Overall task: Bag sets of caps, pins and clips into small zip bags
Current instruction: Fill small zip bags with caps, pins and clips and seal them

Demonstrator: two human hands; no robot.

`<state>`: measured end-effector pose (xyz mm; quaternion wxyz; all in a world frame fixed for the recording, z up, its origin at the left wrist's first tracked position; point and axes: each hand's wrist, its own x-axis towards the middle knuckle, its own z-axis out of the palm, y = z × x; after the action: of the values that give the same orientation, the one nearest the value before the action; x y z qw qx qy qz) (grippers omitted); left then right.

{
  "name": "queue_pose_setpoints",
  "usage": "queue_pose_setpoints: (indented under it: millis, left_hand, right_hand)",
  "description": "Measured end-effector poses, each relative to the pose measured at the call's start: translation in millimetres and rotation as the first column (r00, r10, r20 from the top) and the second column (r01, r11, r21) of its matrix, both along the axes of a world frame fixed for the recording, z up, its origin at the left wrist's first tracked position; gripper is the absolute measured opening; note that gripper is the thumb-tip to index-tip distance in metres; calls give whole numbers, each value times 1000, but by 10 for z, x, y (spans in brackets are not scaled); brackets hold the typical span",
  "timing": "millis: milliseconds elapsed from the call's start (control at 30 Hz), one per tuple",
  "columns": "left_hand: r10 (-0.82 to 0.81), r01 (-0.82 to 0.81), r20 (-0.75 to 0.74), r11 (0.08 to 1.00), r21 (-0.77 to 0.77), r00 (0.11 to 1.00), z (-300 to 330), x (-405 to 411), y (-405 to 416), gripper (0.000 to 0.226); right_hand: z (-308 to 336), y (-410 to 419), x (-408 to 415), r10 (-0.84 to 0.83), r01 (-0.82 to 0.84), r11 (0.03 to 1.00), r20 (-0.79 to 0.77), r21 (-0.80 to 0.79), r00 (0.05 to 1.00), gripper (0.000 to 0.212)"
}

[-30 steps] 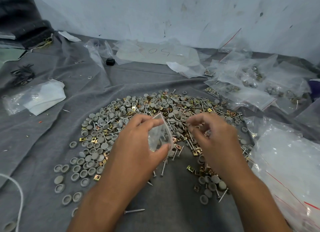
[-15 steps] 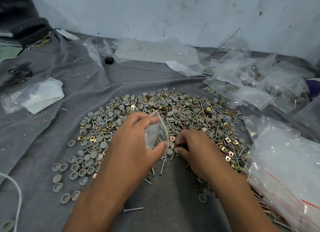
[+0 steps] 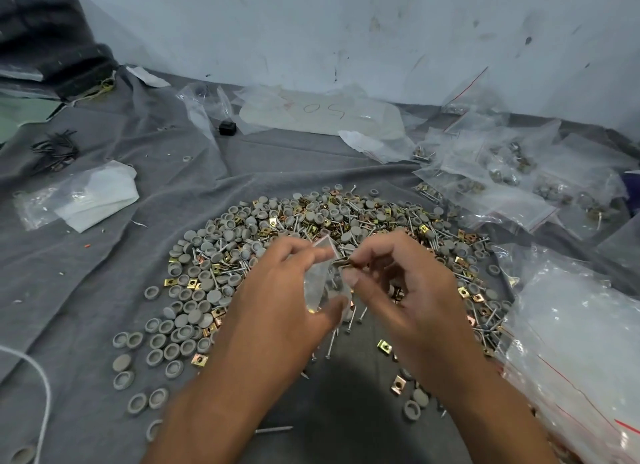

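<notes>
A heap of grey round caps (image 3: 194, 311), steel pins (image 3: 331, 344) and brass clips (image 3: 199, 359) is spread over the grey cloth (image 3: 86, 290) in front of me. My left hand (image 3: 280, 300) holds a small clear zip bag (image 3: 323, 280) upright between thumb and fingers, its mouth facing right. My right hand (image 3: 405, 290) pinches a small brass clip with a pin (image 3: 343, 264) right at the bag's mouth. Both hands hover just above the heap's near middle.
Filled small zip bags (image 3: 512, 172) lie piled at the back right. A stack of clear bags with red lines (image 3: 571, 342) sits at the right. A folded white plastic packet (image 3: 93, 196) lies at the left, large marked plastic (image 3: 322, 113) near the wall, a white cord (image 3: 38, 377) at the lower left.
My right hand went down to the heap beside the bag, picked up small parts and has risen to the bag's mouth. The left hand kept holding the bag open.
</notes>
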<state>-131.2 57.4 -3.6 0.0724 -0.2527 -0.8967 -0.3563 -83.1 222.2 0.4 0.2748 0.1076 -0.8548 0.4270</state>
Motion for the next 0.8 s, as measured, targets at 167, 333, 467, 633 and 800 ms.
queue_pose_setpoints:
  millis: [167,333,467,633,800]
  left_hand:
    - [-11,11,-12,1000,7,1000,14,-12,7,49]
    - [-8,8,-17,1000,-10,1000,15,-8,-1,45]
    - [1,-1,-11,1000,-1,1000,17,-1,0,48]
    - [23,-23,-11,1000,-4,1000,17,-7,-16,52]
    - [13,-13,-5,1000,11,1000,46,-18,-42,58]
  right_hand:
    - [-56,-66,-21,18,-15,993,-23,117,1000,16]
    - [-72,-52,-21,-6,7,991,-5,134,1000,24]
    - [-50,-48,-25,-71,77,990,-52,116,996,10]
    - [-115,189,-117,-252,253,967,116,14,961,6]
    - [-392,267,-215,-345,182,910,438,372,830,17]
